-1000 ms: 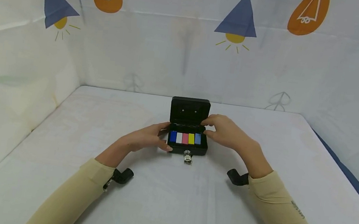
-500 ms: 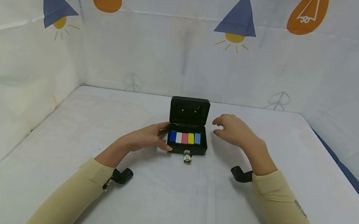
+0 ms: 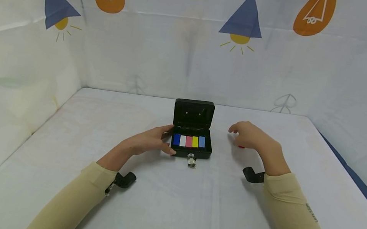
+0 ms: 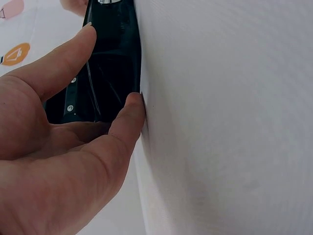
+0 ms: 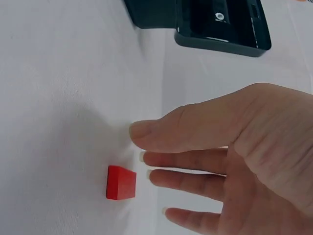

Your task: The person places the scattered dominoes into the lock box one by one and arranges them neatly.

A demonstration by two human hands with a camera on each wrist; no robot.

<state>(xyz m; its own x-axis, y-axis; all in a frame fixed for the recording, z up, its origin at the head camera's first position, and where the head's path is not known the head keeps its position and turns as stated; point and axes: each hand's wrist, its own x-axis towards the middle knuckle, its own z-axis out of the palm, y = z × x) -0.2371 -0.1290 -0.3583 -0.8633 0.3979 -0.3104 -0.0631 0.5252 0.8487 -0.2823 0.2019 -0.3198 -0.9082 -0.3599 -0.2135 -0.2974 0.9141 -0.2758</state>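
Note:
A small black cash box (image 3: 203,154) stands on the table with its lid (image 3: 193,112) raised. Inside lies a row of several coloured blocks (image 3: 189,141). At the box's left side is the left hand (image 3: 146,140), holding it with the thumb at the front corner and the fingers farther back. To the right of the box, the right hand (image 3: 255,138) hovers with its fingers loosely extended and nothing held. A red block (image 5: 121,182) lies on the table just beyond its fingertips, apart from them in the right wrist view; in the head view the hand covers most of it.
Keys (image 3: 192,161) hang from the lock at the front of the box. White cloth covers the table (image 3: 171,205). A printed fabric wall (image 3: 142,55) rises behind it and along the sides. Each wrist wears a black camera mount (image 3: 253,175).
The right hand has moved away from the box to the right and slightly lower, near the red block, part of which now shows. The left hand and box have stayed put.

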